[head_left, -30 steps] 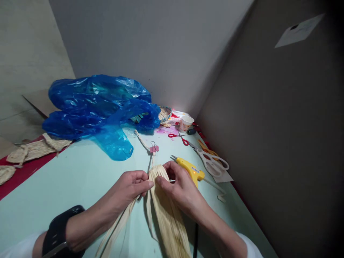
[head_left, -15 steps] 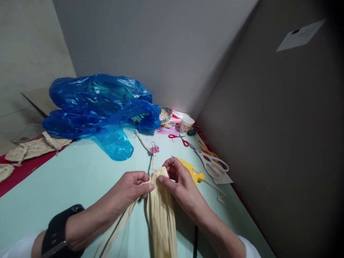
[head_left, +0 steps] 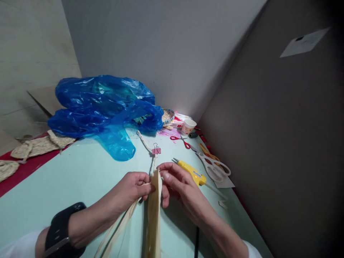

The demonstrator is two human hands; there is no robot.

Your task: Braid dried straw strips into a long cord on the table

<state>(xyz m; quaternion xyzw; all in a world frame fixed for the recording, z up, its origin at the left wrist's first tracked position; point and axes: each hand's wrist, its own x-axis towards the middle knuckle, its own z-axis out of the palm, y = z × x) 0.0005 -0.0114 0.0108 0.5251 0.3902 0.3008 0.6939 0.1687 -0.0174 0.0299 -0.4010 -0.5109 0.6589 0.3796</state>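
Note:
My left hand [head_left: 137,186] is closed, its thumb and fingers pinching the left side of a pale, flat straw-like band [head_left: 153,222] near its top. Thin pale strands [head_left: 122,225] trail from that hand toward the lower left. On the other side, my right hand [head_left: 177,182] has its forefinger and thumb drawn together at the band's top right edge; their exact contact is partly hidden. The band is seen nearly edge-on and hangs toward me. A braided cord [head_left: 144,141] runs up from its top, and a pink binder clip [head_left: 156,151] grips it.
A yellow glue gun [head_left: 192,172] lies right of my hands. Beyond it are white-handled scissors [head_left: 215,170], red-handled scissors [head_left: 185,143] and a paper cup [head_left: 189,125]. Blue plastic bags [head_left: 104,107] are heaped at the back left, with woven pieces [head_left: 40,147] near the table's left edge.
The band has turned from lying broad and flat to nearly edge-on. My right hand has shifted its fingers to the band's right edge, and the thumb has come off its front.

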